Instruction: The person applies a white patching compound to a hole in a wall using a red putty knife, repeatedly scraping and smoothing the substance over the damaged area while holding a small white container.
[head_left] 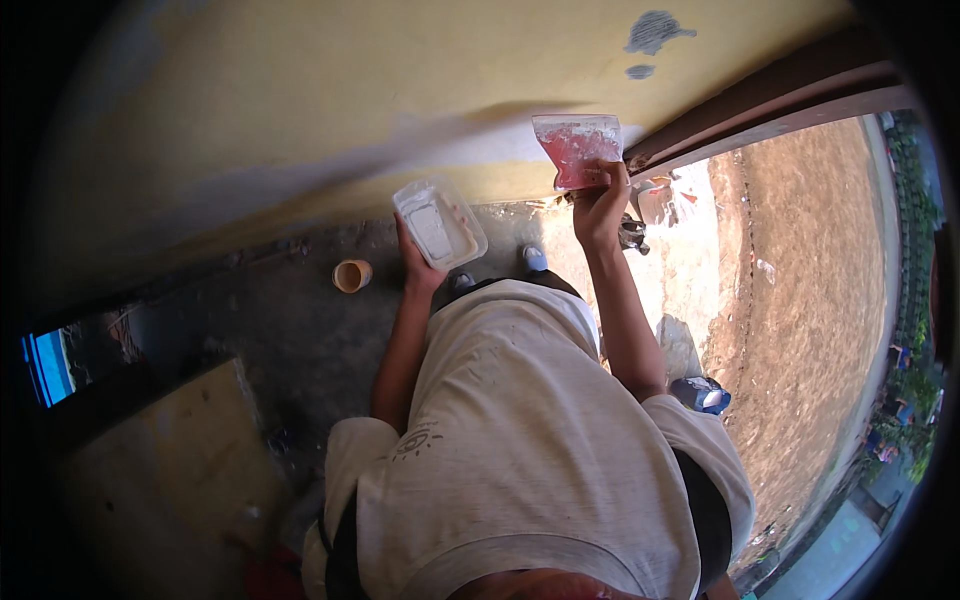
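My left hand grips a clear rectangular plastic container by its side, and something whitish shows in its bottom. The fingers behind it are partly seen through the plastic. Raised beside the wall, my right hand pinches the lower right part of a clear plastic bag holding something pinkish-red; what exactly it is I cannot make out. The bag and the container are well apart.
Ahead stands a yellow wall with grey patches. A small tan tub sits on the dark floor at the left. To the right, past a brown beam, lies sunlit bare ground. A dark blue bag-like thing rests beside my right arm.
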